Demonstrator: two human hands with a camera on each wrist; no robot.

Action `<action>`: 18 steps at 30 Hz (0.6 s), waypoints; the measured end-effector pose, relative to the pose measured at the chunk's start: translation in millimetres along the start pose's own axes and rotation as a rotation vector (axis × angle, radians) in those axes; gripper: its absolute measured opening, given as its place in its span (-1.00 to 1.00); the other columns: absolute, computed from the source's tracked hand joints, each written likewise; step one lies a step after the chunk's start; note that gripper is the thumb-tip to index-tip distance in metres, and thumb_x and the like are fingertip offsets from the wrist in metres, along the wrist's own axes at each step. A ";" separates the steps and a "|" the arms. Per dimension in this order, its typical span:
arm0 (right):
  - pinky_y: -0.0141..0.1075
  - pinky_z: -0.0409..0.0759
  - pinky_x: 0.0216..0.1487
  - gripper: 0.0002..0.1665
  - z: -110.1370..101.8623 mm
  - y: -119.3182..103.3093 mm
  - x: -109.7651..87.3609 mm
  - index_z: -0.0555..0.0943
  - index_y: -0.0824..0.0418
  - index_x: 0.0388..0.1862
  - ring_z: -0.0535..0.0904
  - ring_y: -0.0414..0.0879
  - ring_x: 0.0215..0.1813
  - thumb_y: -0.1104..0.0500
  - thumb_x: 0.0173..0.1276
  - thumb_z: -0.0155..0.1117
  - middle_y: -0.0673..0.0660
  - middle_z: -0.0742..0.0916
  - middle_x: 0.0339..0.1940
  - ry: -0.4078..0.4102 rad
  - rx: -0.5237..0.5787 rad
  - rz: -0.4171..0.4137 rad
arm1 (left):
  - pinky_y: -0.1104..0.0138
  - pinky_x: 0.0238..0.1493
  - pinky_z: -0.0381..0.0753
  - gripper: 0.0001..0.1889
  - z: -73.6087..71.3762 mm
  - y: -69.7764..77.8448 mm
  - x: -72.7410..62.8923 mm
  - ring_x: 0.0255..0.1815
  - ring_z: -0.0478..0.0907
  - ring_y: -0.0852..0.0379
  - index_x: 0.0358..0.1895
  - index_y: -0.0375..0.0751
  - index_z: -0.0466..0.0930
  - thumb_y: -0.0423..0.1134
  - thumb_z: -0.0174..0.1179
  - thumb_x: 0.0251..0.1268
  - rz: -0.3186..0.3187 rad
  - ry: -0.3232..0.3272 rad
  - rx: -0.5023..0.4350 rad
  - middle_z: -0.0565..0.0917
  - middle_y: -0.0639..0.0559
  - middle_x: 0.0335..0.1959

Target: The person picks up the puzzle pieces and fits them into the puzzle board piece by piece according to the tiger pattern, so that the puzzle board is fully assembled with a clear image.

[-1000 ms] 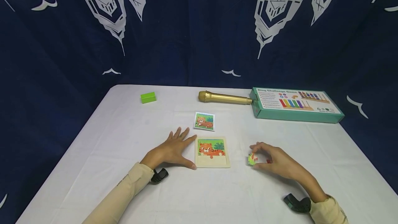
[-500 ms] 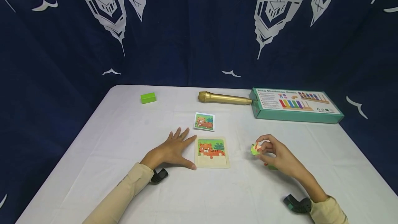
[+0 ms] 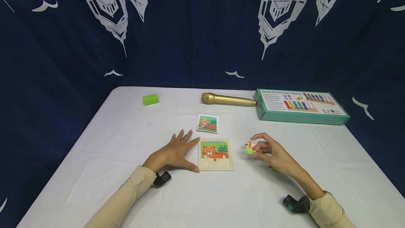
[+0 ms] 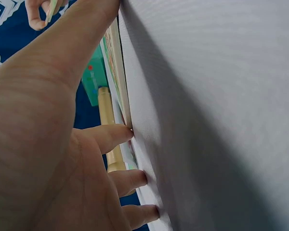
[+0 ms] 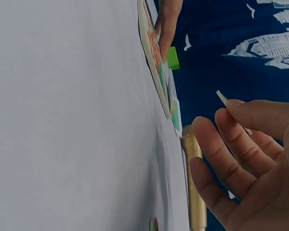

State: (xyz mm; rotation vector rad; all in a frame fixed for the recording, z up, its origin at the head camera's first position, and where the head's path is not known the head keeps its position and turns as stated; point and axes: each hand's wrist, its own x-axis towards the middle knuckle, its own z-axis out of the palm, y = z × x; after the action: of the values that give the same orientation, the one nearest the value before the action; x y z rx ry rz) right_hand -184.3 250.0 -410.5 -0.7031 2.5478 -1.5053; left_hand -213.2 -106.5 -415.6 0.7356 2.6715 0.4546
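One thin jigsaw piece [image 3: 249, 149], pinched; flat square wooden tray [image 3: 216, 166].

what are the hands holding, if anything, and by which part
The right hand pinches a puzzle piece by its right side in the head view; the left hand holds nothing.

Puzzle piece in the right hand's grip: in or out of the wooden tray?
Out: the right hand holds the puzzle piece above the table, right of the wooden tray, apart from it.
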 end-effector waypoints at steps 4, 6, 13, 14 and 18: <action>-0.36 0.60 -0.22 -0.54 7.5 -3.4 9.2 0.38 0.30 0.11 0.67 -0.05 -0.34 0.36 0.27 0.30 0.14 0.66 -0.42 -0.035 0.027 -0.012 | -0.14 0.46 -0.36 0.20 1.1 -1.1 0.7 0.54 -0.43 -0.21 0.54 0.06 -0.01 0.44 0.35 -0.22 0.001 -0.001 0.001 -0.22 -0.12 0.57; -0.35 0.63 -0.22 -0.57 11.7 -4.7 12.9 0.41 0.31 0.08 0.67 -0.07 -0.33 0.38 0.26 0.30 0.15 0.67 -0.41 -0.051 0.043 -0.014 | -0.13 0.46 -0.36 0.20 1.4 -1.3 1.0 0.54 -0.43 -0.21 0.54 0.06 -0.01 0.44 0.34 -0.22 0.003 -0.001 0.003 -0.22 -0.12 0.57; -0.36 0.63 -0.23 -0.60 28.8 -7.9 23.5 0.44 0.34 0.03 0.65 -0.13 -0.37 0.40 0.23 0.32 0.14 0.68 -0.42 -0.097 0.056 -0.052 | -0.15 0.46 -0.34 0.20 0.7 -1.1 0.5 0.54 -0.42 -0.23 0.54 0.05 -0.01 0.44 0.35 -0.22 0.004 0.002 0.010 -0.22 -0.13 0.57; -0.35 0.64 -0.22 -0.60 30.9 -8.5 24.6 0.43 0.33 0.03 0.65 -0.11 -0.37 0.40 0.23 0.32 0.15 0.68 -0.42 -0.107 0.062 -0.061 | -0.15 0.46 -0.34 0.20 0.5 -0.9 0.3 0.54 -0.41 -0.23 0.54 0.05 0.00 0.44 0.35 -0.22 0.005 0.002 0.011 -0.21 -0.13 0.57; -0.34 0.64 -0.16 -0.61 37.5 -11.3 27.9 0.42 0.29 0.03 0.66 -0.04 -0.38 0.38 0.25 0.30 0.21 0.69 -0.42 -0.143 0.085 -0.065 | -0.16 0.46 -0.34 0.19 -0.5 -0.3 -0.4 0.54 -0.41 -0.24 0.54 0.05 0.00 0.44 0.34 -0.21 0.006 0.001 0.014 -0.21 -0.14 0.57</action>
State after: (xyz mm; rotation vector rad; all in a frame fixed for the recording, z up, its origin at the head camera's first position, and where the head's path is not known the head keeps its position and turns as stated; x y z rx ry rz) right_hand -193.6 203.2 -415.9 -0.8563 2.3641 -1.5138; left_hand -213.2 -107.1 -415.2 0.7486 2.6766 0.4378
